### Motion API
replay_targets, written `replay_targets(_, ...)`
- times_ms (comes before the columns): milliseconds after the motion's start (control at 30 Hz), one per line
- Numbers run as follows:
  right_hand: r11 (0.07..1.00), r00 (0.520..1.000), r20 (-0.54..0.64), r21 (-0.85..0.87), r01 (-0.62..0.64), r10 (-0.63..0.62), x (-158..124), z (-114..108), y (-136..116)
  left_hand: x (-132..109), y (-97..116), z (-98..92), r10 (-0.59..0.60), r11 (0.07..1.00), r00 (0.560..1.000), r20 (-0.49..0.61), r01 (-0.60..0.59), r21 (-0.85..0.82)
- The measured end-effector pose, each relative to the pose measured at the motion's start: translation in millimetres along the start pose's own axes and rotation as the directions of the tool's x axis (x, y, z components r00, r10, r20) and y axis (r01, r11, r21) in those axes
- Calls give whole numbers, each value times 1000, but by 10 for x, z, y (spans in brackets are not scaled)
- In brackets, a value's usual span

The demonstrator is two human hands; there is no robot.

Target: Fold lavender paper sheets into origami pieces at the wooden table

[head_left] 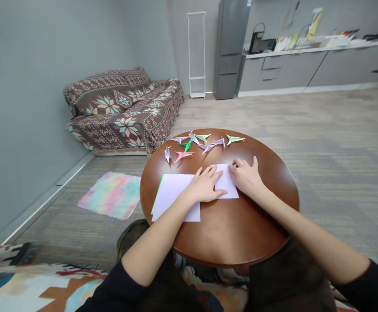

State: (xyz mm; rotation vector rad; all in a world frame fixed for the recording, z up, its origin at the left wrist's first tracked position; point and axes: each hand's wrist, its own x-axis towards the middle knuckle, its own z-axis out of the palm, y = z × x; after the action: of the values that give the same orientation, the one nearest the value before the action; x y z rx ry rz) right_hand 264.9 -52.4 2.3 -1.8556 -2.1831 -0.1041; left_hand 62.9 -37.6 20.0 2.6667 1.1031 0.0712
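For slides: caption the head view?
Left hand and right hand press a pale sheet on a round table, origami pieces beyond.

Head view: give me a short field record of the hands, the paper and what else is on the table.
left hand: flat, palm down on the white sheet
right hand: on the same sheet, fingertips at its far edge; pinch unclear
white sheet: on the round wooden table, right of the paper stack
paper stack: white top, green edge showing
folded paper figures: several, pink, green, lilac, at table's far side
floor: patterned sofa, pastel rug
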Motion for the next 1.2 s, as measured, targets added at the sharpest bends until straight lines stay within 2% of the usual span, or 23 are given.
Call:
replay_targets(133,983,997,-2,165,-75,77,128,8,60,-8,0,10,2,1000,1000,-8,-2,-11)
replay_targets(233,918,989,25,370,-144,145,214,-4,119,-14,1,40,-10,1000,999,-54,9,-19)
replay_targets(300,827,977,59,525,-203,203,235,-22,157,-12,-1,66,-32,999,996,-87,30,-26)
replay_targets(400,624,946,133,724,-295,294,195,-58,207,1,-7,104,-47,998,992,-115,44,-36)
replay_targets(533,367,903,250,851,-377,348,87,-98,232,9,-10,145,-48,998,991,-125,43,-42)
replay_targets(633,264,889,332,869,-418,314,48,-100,190,15,-11,150,-52,995,990,-134,41,-87)
replay_targets(700,243,892,350,874,-421,285,61,-93,134,39,-28,135,-88,974,980,-181,46,-221)
replay_targets(733,239,899,342,881,-408,274,77,-90,98,61,-44,123,-137,928,962,-237,41,-370)
replay_targets(767,234,909,324,893,-385,262,99,-87,60,88,-64,110,-212,837,930,-299,15,-547)
replay_targets(800,225,921,295,908,-353,253,124,-85,20,119,-89,96,-308,702,885,-350,-36,-711)
replay_targets(833,213,933,263,924,-317,245,148,-82,-20,150,-116,83,-404,512,840,-362,-120,-850)
replay_targets(900,183,952,203,951,-247,231,185,-70,-95,202,-165,64,-478,327,811,-337,-192,-925)
replay_targets(1067,150,967,121,976,-157,226,155,-4,-188,230,-196,52,-499,139,825,-264,-224,-965)
replay_targets(1200,147,969,101,980,-136,224,80,6,-177,207,-165,36,-523,41,819,-235,-251,-967)
